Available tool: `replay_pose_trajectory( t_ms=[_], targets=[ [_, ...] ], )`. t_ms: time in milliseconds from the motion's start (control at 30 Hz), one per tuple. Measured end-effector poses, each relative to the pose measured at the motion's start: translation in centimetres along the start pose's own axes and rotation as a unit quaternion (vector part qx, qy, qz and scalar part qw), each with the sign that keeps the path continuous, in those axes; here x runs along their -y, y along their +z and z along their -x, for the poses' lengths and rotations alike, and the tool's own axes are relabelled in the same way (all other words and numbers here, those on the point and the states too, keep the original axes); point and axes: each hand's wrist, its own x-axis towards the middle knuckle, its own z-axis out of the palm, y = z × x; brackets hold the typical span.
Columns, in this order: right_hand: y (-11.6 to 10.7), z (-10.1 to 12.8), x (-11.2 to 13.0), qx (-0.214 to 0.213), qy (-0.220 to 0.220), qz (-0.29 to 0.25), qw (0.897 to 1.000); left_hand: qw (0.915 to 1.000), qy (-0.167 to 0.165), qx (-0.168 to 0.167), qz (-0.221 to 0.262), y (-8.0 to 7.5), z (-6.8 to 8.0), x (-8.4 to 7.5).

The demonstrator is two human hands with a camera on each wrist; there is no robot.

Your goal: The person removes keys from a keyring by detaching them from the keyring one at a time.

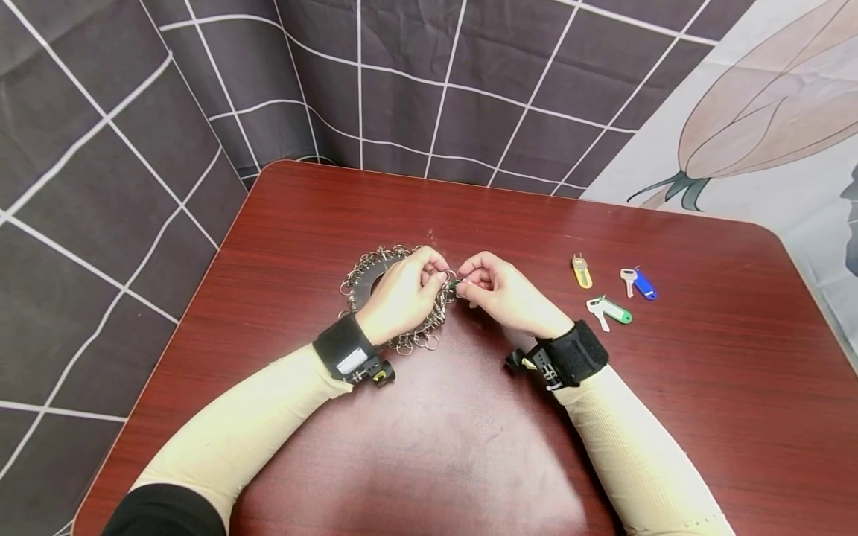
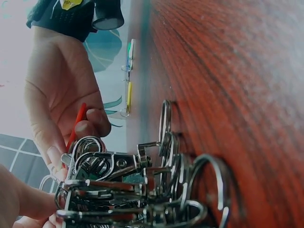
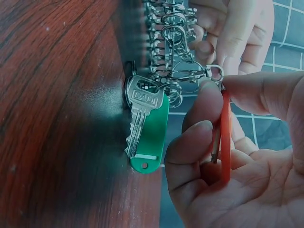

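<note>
A grey disc rack [image 1: 364, 289] ringed with metal swivel clasps and split rings lies on the table, partly under my left hand [image 1: 404, 292]. At its right edge, the left thumb [image 2: 28, 202] and fingers pinch a metal clasp [image 2: 59, 195]. My right hand [image 1: 512, 298] holds a red key tag [image 3: 226, 142], with a key partly hidden behind its fingers. Its thumb and forefinger meet at the end of a swivel clasp [image 3: 209, 72] by the tag's top. Beside them, a green key tag [image 3: 154, 130] and a silver key [image 3: 142, 102] hang from the rack's edge.
On the table [image 1: 469, 447] to the right lie a yellow key tag [image 1: 582, 272], a blue key tag [image 1: 645, 284] and another green key tag [image 1: 615, 310], each with a key. Dark grid-patterned cloth [image 1: 402, 97] hangs along the far and left edges.
</note>
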Motion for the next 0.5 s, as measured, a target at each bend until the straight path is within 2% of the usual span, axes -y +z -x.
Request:
replay_pose_trajectory(
  t_ms=[167,367,500],
  targets=[
    [0.0,0.0,0.2,-0.007,0.007,-0.021,1.0,1.0,0.0,0.0,-0.003,0.0,0.0,0.0],
    [-0.1,0.0,0.1,-0.018,-0.003,-0.012,1.0,0.9999,0.012,0.007,-0.007,-0.2,0.0,0.0],
    [-0.2,0.5,1.7,-0.032,-0.01,-0.001,0.999,0.9996,0.013,0.022,-0.013,-0.2,0.0,-0.3]
  ],
)
